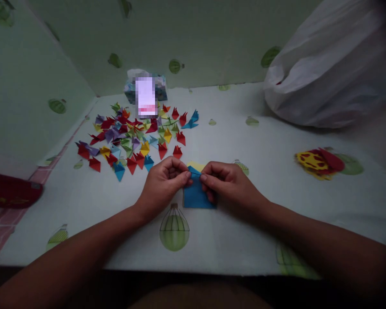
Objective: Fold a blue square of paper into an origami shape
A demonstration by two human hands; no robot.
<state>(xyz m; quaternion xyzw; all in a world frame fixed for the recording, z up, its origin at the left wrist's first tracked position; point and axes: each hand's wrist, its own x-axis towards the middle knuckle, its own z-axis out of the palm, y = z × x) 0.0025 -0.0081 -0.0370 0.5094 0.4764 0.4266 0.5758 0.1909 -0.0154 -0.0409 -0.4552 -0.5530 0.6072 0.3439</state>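
Between my two hands is a small folded piece of blue paper (194,170). My left hand (172,175) pinches its left end between thumb and fingertips. At the right end, my right hand (221,177) grips it the same way, fingers curled. Beneath them lies a flat blue paper square (196,197), partly covered by my right fingers. Some yellow paper (197,165) shows just beyond the blue fold. Many folded paper birds (131,137) in red, blue, purple, green and yellow lie loosely grouped to the left and beyond my hands.
A lit phone (146,96), blurred out, leans against a tissue box (161,88) behind the birds. A large white plastic bag (328,73) bulges at the back right. Red and yellow paper cutouts (318,164) lie to the right. At the left edge is a dark red object (13,191).
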